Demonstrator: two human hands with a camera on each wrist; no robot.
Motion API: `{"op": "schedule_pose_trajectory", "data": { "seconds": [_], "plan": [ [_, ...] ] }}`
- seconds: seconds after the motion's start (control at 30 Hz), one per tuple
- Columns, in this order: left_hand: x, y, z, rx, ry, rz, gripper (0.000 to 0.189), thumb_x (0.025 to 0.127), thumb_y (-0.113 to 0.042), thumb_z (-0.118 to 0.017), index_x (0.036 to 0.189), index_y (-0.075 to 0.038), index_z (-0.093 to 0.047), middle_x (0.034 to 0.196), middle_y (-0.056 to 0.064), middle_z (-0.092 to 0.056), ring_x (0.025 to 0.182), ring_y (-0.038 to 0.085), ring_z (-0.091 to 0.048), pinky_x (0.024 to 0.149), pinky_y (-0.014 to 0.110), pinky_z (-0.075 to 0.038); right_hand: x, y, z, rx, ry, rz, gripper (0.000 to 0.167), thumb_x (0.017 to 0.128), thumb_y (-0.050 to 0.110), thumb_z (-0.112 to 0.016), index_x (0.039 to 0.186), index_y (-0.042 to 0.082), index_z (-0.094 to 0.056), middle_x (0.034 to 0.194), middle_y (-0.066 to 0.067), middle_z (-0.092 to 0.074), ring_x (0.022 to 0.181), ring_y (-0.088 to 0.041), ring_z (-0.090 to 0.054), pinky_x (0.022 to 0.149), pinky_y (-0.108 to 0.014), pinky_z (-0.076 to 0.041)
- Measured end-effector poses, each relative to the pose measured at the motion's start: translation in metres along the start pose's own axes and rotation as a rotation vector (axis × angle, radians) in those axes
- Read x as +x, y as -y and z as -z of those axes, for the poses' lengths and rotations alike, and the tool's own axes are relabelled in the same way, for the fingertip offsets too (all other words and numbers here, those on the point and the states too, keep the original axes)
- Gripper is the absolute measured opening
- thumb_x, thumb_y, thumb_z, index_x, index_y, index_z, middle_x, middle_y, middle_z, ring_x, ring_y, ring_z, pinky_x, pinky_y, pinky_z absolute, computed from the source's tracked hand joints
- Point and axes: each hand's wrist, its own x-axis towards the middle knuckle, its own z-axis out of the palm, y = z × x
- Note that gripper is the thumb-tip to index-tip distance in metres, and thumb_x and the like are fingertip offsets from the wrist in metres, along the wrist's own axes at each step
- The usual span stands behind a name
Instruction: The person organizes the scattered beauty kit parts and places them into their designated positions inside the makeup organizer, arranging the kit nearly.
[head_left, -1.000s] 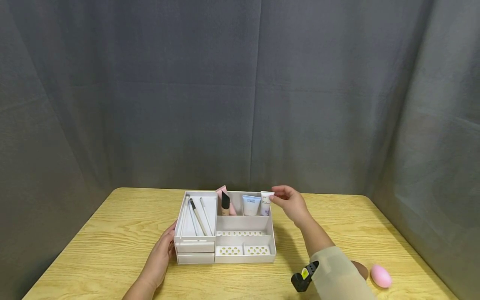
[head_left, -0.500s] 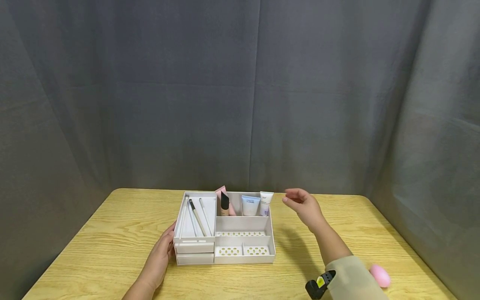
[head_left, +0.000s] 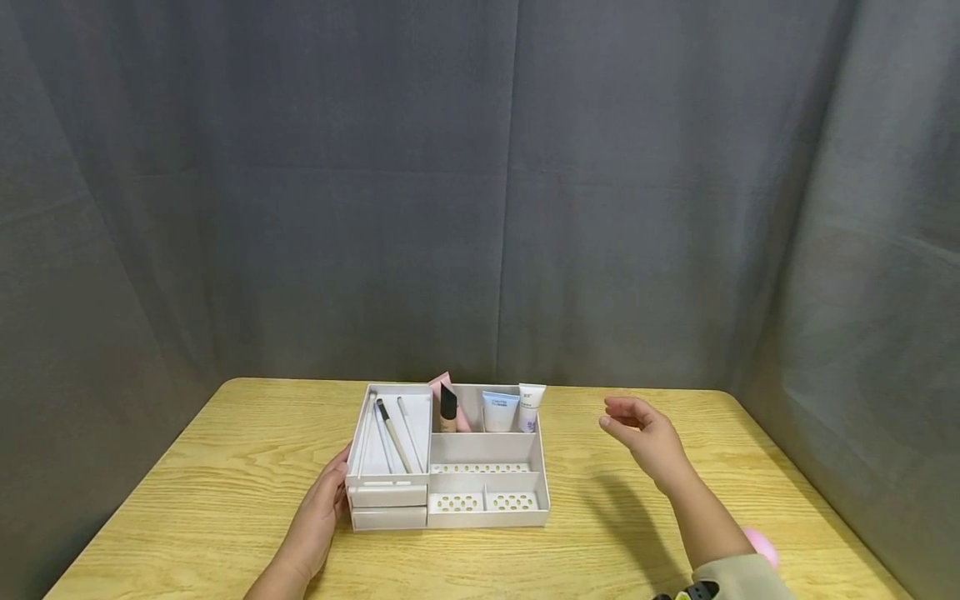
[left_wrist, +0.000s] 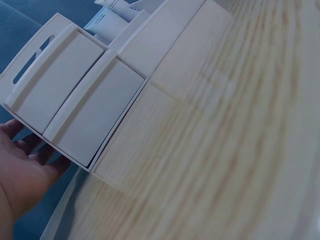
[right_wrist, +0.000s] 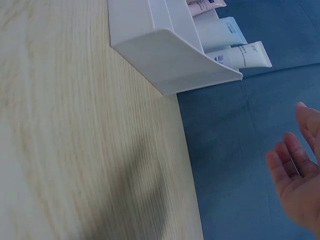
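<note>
A white desktop organizer [head_left: 487,520] stands on the table, two drawers at its front left. My left hand [head_left: 317,510] rests against its left side; in the left wrist view the fingers [left_wrist: 37,150] lie along that wall, tips partly hidden. Slim makeup brushes [head_left: 393,437] lie in the top left tray. In the back compartments stand a pink tube [head_left: 439,382], a black-capped bottle [head_left: 448,402], a light blue tube [head_left: 500,412] and a white tube [head_left: 529,407]. My right hand [head_left: 654,442] hovers right of the organizer, fingers loosely bent, holding nothing.
A pink egg-shaped thing [head_left: 762,545], perhaps a makeup sponge, sits at the right, partly covered by my right forearm. The wooden table [head_left: 202,492] ends at grey curtains [head_left: 360,208] behind and on both sides. The organizer's front compartments have perforated floors.
My right hand has let go of the white tube's top and moved right and toward me. The tube stays in the organizer. The left hand keeps its place.
</note>
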Motion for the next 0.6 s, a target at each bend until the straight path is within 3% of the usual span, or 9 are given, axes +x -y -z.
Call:
{"op": "schedule_pose_trajectory", "data": {
  "seconds": [0.07, 0.2, 0.27, 0.4, 0.6],
  "plan": [
    [0.000, 0.000, 0.000, 0.002, -0.003, 0.004, 0.058, 0.107, -0.038, -0.018, 0.156, -0.007, -0.021, 0.162, 0.015, -0.022, 0.131, -0.006, -0.035, 0.100, 0.010, -0.033, -0.005, -0.001, 0.004, -0.017, -0.005, -0.003, 0.048, 0.094, 0.036, -0.065, 0.132, 0.006, -0.056, 0.126, -0.012, -0.060, 0.107, -0.010, -0.053, 0.087, -0.023, -0.047],
    [-0.001, -0.001, 0.000, -0.007, 0.001, -0.003, 0.059, 0.107, -0.037, -0.018, 0.156, -0.005, -0.020, 0.163, 0.016, -0.019, 0.148, 0.028, -0.020, 0.118, 0.038, -0.026, -0.015, -0.004, 0.012, -0.045, -0.015, -0.015, 0.049, 0.095, 0.038, -0.064, 0.133, 0.008, -0.056, 0.127, -0.011, -0.060, 0.104, -0.004, -0.052, 0.086, -0.022, -0.047],
    [-0.001, -0.001, 0.000, -0.012, 0.007, -0.010, 0.059, 0.107, -0.037, -0.018, 0.156, -0.004, -0.019, 0.163, 0.018, -0.017, 0.149, 0.034, -0.015, 0.120, 0.045, -0.021, -0.020, -0.006, 0.017, -0.058, -0.017, -0.020, 0.050, 0.095, 0.040, -0.063, 0.134, 0.009, -0.055, 0.128, -0.010, -0.059, 0.103, -0.001, -0.051, 0.087, -0.023, -0.047],
    [-0.001, 0.000, 0.000, -0.003, 0.012, -0.007, 0.058, 0.107, -0.037, -0.018, 0.157, -0.006, -0.019, 0.163, 0.017, -0.017, 0.149, 0.033, -0.016, 0.110, 0.021, -0.030, -0.029, -0.010, 0.025, -0.083, -0.027, -0.031, 0.053, 0.094, 0.042, -0.063, 0.134, 0.009, -0.055, 0.129, -0.010, -0.059, 0.101, 0.006, -0.050, 0.088, -0.025, -0.048],
    [0.000, -0.002, 0.000, 0.007, 0.004, 0.003, 0.058, 0.107, -0.036, -0.017, 0.156, -0.006, -0.019, 0.163, 0.016, -0.020, 0.148, 0.032, -0.019, 0.101, 0.010, -0.032, -0.042, -0.017, 0.037, -0.115, -0.048, -0.065, 0.055, 0.093, 0.043, -0.064, 0.135, 0.009, -0.055, 0.128, -0.007, -0.060, 0.097, 0.012, -0.049, 0.086, -0.019, -0.049]
  ]
}}
